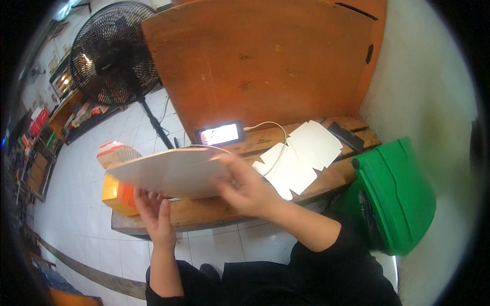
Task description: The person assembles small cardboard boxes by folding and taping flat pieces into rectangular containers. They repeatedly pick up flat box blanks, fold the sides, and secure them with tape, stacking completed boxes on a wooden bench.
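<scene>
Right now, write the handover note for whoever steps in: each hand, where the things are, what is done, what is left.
Left hand: under the near edge of the flat white cardboard sheet, supporting it.
Right hand: pressed on top of the sheet.
A second white die-cut cardboard blank lies flat on the wooden bench, by the small phone.
Orange-and-white folded boxes sit at the bench's left end.
Held sheet is not yet folded.

The person wears a black long-sleeved top of soft cloth. The black sleeve [326, 237] on the right arm is pushed up, its rumpled cuff bunched partway along the forearm. The left sleeve's dark cuff [161, 296] shows only at the lower edge. Both hands, left hand [153, 211] and right hand [245, 186], are bare, without gloves, rings or watch.
</scene>
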`<act>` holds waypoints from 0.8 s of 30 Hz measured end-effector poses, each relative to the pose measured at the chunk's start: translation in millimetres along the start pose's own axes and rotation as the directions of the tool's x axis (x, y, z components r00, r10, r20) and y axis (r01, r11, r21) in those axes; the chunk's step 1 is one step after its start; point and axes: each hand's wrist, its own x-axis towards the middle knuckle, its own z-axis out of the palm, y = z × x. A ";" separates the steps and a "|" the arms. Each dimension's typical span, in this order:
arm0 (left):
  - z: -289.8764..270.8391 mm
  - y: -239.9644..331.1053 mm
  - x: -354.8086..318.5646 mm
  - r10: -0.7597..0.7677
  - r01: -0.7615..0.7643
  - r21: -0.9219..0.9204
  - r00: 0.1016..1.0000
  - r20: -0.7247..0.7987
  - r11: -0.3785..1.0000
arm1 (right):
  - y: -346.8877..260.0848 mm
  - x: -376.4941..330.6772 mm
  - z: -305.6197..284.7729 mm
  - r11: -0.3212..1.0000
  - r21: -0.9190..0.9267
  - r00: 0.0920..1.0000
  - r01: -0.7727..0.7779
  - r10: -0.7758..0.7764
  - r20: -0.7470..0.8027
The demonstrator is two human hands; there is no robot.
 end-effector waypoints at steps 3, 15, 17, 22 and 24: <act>-12.7 -19.8 -4.9 -0.062 0.063 0.051 0.998 -0.033 0.997 | 4.4 -4.4 23.3 0.999 -0.008 0.998 -0.054 0.054 0.017; -16.4 1.0 -3.4 0.140 -0.123 0.133 0.982 -0.125 0.983 | -17.8 -5.6 31.8 0.979 0.119 0.984 -0.163 0.170 -0.055; -11.6 -6.0 -1.6 0.020 -0.004 0.149 0.995 -0.101 0.989 | -9.4 -6.7 29.4 0.918 0.144 0.928 -0.369 0.372 0.002; -8.7 -11.7 -1.2 -0.038 0.050 0.148 0.996 -0.085 0.988 | 16.1 -23.0 37.2 0.970 -0.003 0.962 -0.244 0.242 -0.127; -8.2 -12.1 -0.8 -0.063 0.068 0.097 0.996 -0.056 0.993 | 24.7 -34.5 44.7 0.955 0.069 0.938 -0.288 0.296 -0.179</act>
